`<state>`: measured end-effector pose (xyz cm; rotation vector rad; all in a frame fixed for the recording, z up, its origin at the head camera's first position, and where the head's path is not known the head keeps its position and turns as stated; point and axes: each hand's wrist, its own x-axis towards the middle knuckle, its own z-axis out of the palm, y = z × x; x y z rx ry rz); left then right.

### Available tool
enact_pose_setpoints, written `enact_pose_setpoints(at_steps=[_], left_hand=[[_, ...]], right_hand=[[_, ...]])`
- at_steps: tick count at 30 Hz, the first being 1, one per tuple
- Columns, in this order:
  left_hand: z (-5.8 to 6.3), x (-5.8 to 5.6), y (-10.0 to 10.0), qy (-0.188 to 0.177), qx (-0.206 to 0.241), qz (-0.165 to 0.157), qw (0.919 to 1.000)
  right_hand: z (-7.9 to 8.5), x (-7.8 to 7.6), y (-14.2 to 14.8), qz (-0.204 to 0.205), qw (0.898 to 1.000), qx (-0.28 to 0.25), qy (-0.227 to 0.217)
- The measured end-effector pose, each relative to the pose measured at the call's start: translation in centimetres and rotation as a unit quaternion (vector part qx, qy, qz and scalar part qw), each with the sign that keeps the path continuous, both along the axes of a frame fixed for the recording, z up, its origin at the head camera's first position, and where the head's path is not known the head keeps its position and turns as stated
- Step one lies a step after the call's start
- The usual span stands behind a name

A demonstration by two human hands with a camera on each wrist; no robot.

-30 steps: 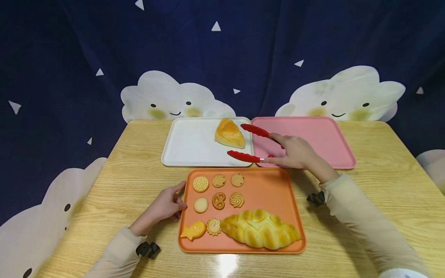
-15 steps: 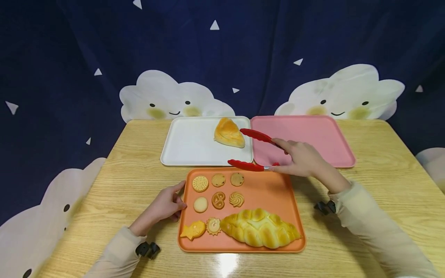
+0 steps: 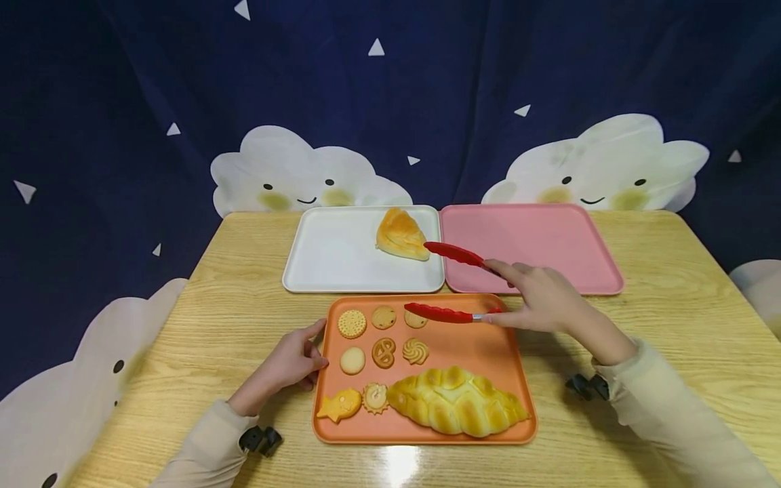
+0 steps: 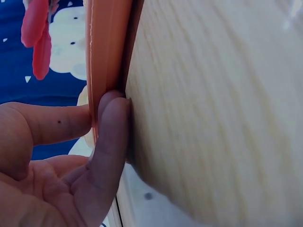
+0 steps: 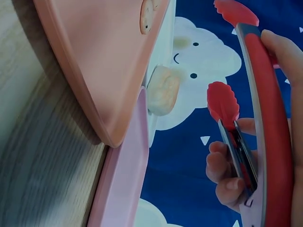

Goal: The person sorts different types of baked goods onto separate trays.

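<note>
My right hand (image 3: 543,296) grips red-tipped tongs (image 5: 272,127), whose arms are spread apart with nothing between them. In the head view one tip overlaps the triangular bread (image 3: 403,235) on the white tray (image 3: 329,254); the other overlaps a chocolate-chip cookie (image 3: 415,320) at the back of the orange tray (image 3: 470,339). At that tray's left edge, my left hand (image 3: 287,364) pinches the rim between thumb and fingers, seen close in the left wrist view. The orange tray carries several cookies, a pretzel cookie (image 3: 384,352), a fish-shaped cookie (image 3: 339,405) and a large braided bread (image 3: 457,403).
A pink tray (image 3: 537,237) stands right of the white one, their edges side by side, both behind the orange tray. All rest on a wooden table (image 3: 244,271). Behind hangs a dark blue curtain (image 3: 451,81) with clouds and triangles.
My right hand has moved back toward me and slightly right with the tongs, whose tips spread wider; the nearer tip passed from the white tray to over the orange tray. The left hand stays put.
</note>
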<state>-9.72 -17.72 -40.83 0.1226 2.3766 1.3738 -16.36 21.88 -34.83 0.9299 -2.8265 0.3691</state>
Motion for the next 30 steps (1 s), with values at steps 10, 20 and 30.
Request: enact_pose_setpoints(at_steps=[10,20,30], left_hand=[[0.0,0.0,0.0,0.0,0.006,-0.003,1.0],[0.3,0.1,0.0,-0.001,0.002,-0.004,1.0],[0.1,0.0,0.0,-0.002,0.0,-0.002,1.0]], right_hand=[[0.3,2.3,0.7,0.032,0.999,-0.011,0.027],[0.3,4.2,1.4,0.063,0.996,-0.021,0.053],[0.5,5.9,2.7,0.091,0.993,-0.026,0.075]])
